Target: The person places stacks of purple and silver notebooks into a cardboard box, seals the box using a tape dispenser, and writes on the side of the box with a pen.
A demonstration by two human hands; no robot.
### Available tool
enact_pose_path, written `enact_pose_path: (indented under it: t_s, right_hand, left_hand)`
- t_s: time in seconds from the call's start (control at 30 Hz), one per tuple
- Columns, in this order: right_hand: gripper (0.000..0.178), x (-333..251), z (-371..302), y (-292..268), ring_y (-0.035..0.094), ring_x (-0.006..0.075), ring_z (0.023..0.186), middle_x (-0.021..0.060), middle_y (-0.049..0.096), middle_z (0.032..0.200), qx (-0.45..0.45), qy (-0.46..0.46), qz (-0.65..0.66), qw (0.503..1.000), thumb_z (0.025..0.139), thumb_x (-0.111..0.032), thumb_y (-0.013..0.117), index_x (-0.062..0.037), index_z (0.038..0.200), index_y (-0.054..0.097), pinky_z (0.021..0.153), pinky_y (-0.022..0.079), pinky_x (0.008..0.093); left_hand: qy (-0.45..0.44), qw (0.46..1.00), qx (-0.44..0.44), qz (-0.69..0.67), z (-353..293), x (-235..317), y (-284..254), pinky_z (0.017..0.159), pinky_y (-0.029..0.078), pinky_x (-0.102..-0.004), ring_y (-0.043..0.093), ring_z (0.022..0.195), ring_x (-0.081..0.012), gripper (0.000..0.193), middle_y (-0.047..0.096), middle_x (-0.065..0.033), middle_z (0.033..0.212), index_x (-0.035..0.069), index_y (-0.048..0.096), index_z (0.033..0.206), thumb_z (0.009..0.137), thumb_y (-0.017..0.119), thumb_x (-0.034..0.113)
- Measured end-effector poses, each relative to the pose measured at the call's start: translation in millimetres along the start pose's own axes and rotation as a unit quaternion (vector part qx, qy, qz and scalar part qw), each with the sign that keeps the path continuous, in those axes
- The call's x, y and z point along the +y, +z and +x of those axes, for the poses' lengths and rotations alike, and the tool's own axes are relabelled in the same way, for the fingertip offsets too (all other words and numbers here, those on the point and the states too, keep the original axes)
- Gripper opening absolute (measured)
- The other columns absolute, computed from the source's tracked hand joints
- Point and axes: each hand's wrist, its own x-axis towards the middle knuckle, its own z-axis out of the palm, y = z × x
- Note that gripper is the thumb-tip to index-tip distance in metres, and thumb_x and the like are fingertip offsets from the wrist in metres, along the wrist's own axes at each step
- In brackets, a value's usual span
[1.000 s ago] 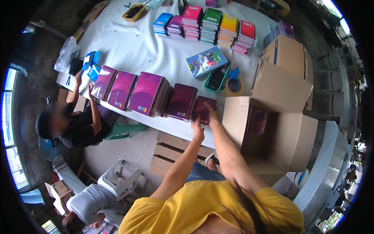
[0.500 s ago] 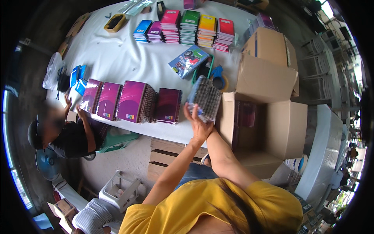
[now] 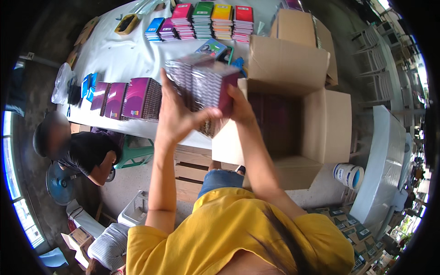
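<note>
A plastic-wrapped block of purple spiral notebooks [image 3: 208, 87] is held up over the table's front edge, its wire bindings facing me. My right hand [image 3: 240, 105] grips its right end, thumb on the purple cover. My left hand [image 3: 176, 117] presses against its left side with thumb stretched across below; its other fingers are partly hidden behind the block. To the left, several stacks of purple spiral notebooks [image 3: 142, 98] stand on the table [image 3: 133, 57]. Just right of my hands is an open cardboard box [image 3: 316, 133] with something dark purple inside, hard to make out.
Coloured notebook stacks [image 3: 201, 20] line the table's far side. A picture-covered item [image 3: 211, 47] and a blue tape dispenser [image 3: 239, 66] lie behind the held block. Another person [image 3: 82, 146] sits at the left. A white bucket [image 3: 348, 175] stands right of the box.
My hands have moved left with the wrapped notebooks, from beside the box to above the table edge. My right hand now shows at the block's right end. The other person's arms have lowered.
</note>
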Motion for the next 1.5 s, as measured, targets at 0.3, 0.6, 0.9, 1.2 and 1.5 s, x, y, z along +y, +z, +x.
enact_pose_path:
  t_s: [0.3, 0.6, 0.9, 1.2, 1.5]
  right_hand:
    - [0.058, -135, -132, 70, 0.063, 0.0171, 0.093, 0.0113, 0.066, 0.105, 0.254, -0.121, -0.469, 0.837, 0.078, -0.021, 0.08, 0.0009, 0.125, 0.054, 0.087, 0.049, 0.0309]
    - [0.081, -190, -181, -100, 0.059, 0.0425, 0.102, 0.0275, 0.06, 0.108, 0.286, 0.054, -0.862, 0.415, 0.081, -0.025, 0.075, -0.0201, 0.149, 0.032, 0.091, 0.048, 0.0472]
    - [0.054, -166, -141, -235, 0.055, 0.0479, 0.109, 0.0315, 0.055, 0.119, 0.359, 0.024, -0.813, 0.457, 0.081, -0.02, 0.075, 0.0042, 0.121, 0.046, 0.087, 0.048, 0.0502]
    - [0.068, -151, -154, -186, 0.041, 0.0395, 0.131, 0.0227, 0.047, 0.138, 0.39, 0.005, -0.863, 0.322, 0.072, -0.023, 0.081, -0.0004, 0.129, 0.051, 0.108, 0.037, 0.0454]
    - [0.067, -108, -181, -268, 0.052, 0.0288, 0.124, 0.0208, 0.056, 0.132, 0.757, 0.009, -0.031, 0.653, 0.07, -0.023, 0.086, 0.0078, 0.122, 0.057, 0.1, 0.043, 0.0417]
  left_hand:
    - [-0.257, 0.807, 0.002, -0.531, -36, -7, 146, 0.072, 0.053, -0.0286, 0.062, 0.093, -0.0168, 0.053, 0.063, -0.0107, 0.105, 0.003, 0.049, 0.125, 0.09, 0.069, 0.037]
    - [-0.223, 0.846, 0.06, -0.48, -58, -15, 116, 0.087, 0.047, -0.0292, 0.057, 0.1, -0.0137, 0.034, 0.061, -0.0055, 0.109, 0.009, 0.052, 0.119, 0.098, 0.058, 0.035]
    - [-0.283, 0.815, 0.066, -0.502, -97, -18, 108, 0.086, 0.05, -0.0292, 0.058, 0.101, -0.0147, 0.04, 0.058, -0.0074, 0.111, 0.007, 0.049, 0.124, 0.099, 0.054, 0.038]
    - [-0.347, 0.785, 0.035, -0.513, -100, -14, 132, 0.084, 0.052, -0.0282, 0.059, 0.102, -0.0152, 0.044, 0.058, -0.0081, 0.114, 0.008, 0.048, 0.125, 0.097, 0.056, 0.042]
    - [-0.311, 0.82, -0.078, -0.475, -80, -3, 160, 0.086, 0.048, -0.0275, 0.056, 0.1, -0.0142, 0.045, 0.058, -0.0087, 0.112, 0.007, 0.048, 0.124, 0.097, 0.057, 0.041]
